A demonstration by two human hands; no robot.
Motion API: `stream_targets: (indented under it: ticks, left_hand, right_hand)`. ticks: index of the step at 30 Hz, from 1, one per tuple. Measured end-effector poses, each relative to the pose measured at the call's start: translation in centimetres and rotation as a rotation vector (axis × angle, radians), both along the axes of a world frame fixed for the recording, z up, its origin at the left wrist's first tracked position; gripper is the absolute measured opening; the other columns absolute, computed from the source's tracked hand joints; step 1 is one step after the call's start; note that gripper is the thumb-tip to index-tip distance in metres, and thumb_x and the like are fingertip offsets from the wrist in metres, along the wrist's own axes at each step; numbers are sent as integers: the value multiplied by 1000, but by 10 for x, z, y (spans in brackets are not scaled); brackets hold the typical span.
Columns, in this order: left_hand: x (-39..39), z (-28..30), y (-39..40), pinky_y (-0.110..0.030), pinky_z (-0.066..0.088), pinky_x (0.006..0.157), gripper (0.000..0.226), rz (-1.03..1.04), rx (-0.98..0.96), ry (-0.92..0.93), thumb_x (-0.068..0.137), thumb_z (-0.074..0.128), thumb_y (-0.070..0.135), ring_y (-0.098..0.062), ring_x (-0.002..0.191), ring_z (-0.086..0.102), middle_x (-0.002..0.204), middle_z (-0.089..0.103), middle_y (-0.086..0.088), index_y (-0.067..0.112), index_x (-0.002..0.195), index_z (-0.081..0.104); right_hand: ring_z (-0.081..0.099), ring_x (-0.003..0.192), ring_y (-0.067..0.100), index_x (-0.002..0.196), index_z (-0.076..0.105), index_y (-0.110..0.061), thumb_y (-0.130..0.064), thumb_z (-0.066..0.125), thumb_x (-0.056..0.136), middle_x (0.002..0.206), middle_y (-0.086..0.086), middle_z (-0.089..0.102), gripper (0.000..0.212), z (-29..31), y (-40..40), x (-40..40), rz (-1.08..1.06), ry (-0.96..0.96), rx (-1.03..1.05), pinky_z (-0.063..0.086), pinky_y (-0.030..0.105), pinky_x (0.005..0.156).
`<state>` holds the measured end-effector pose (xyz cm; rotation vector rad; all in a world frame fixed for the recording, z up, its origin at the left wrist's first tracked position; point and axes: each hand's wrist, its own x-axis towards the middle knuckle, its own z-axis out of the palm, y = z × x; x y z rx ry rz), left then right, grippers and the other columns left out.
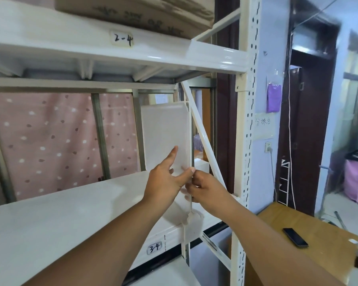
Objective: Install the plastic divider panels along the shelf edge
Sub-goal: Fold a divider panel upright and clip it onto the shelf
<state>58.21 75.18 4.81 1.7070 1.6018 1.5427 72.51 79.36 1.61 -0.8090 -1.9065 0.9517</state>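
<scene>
Both hands met at the divider panel [165, 131], which stood upright on the shelf [50, 223] near its right end. Left hand [165, 180] lay flat-fingered against its face; right hand [201, 186] pinched its near edge.

One translucent plastic divider panel [165, 137] stands upright on the shelf [70, 219], and two hands meet at it: the left hand [165, 182] and the right hand [203, 188]. Two shelf levels show, each with one handwritten label: one reading 2-4 [123, 39] above and one reading 3-4 [155, 247] below. One cardboard box [136, 13] sits on the upper level. One perforated upright post [249, 141] and one diagonal brace [198, 129] stand at the right end. One dark phone [295, 237] lies on the one wooden worktop [287, 261]. The wall carries one purple bag [273, 98], one paper sign [262, 122] and one socket [268, 147].
</scene>
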Motion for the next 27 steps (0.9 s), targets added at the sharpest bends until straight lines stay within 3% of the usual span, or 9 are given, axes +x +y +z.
stream_targets:
  ticks: [4,10,13,14,16,19,22,24,27]
  left_hand:
    - [-3,5,-5,-44,43,120,89,-2,-40,95,91,73,55,-27,148,47,169,40,4,44,165,24]
    - [-31,12,-15,-45,36,120,84,92,-97,218,93,61,68,-26,156,34,173,32,1,43,165,25]
    - [-53,14,-22,-45,34,124,82,120,-171,288,95,58,67,-27,157,33,174,29,-4,40,166,25]
    - [-60,15,-25,-46,35,123,82,131,-190,312,96,57,66,-28,156,34,173,30,-5,39,166,25]
    - [-73,16,-31,-46,36,122,82,150,-223,358,96,57,64,-29,156,34,172,32,-8,37,166,25]
    - [-89,18,-46,-47,33,124,84,164,-279,445,96,58,62,-33,160,23,174,27,-8,36,167,21]
    - [-100,20,-63,-49,32,125,87,167,-359,516,96,56,63,-38,162,11,176,19,-9,37,168,15]
    - [-109,24,-75,-48,32,124,87,174,-404,563,96,56,64,-42,161,14,175,21,-11,37,168,14]
    - [-121,31,-93,-45,32,123,83,171,-457,645,97,55,62,-37,155,31,171,33,-9,32,167,22]
  right_hand:
    - [70,107,12,132,63,-24,-16,58,103,114,-6,74,31,3,-5,-2,-94,-26,31,57,41,97]
    - [67,113,13,142,54,-37,-34,67,98,121,-9,72,46,13,-19,-4,-153,-65,35,56,41,100]
    - [64,111,0,135,54,-45,-33,70,97,118,-18,69,43,18,-25,-4,-180,-93,39,53,22,94]
    - [62,105,-10,129,50,-54,-34,71,97,116,-26,65,43,20,-27,-4,-190,-117,42,49,9,84]
    - [57,98,-18,124,43,-61,-39,72,95,117,-40,53,47,24,-34,-3,-229,-181,41,41,-1,68]
    - [53,123,4,154,31,-42,-49,72,92,148,-24,47,74,31,-47,-5,-302,-294,93,39,12,85]
    - [61,124,23,157,25,-32,-57,71,88,146,-5,58,86,37,-58,-8,-396,-419,80,47,35,94]
    - [59,127,26,157,22,-27,-61,71,85,148,2,55,93,41,-68,-12,-446,-481,64,49,42,99]
    - [38,147,36,161,9,-22,-67,70,82,165,13,30,109,48,-83,-18,-546,-586,71,43,53,110]
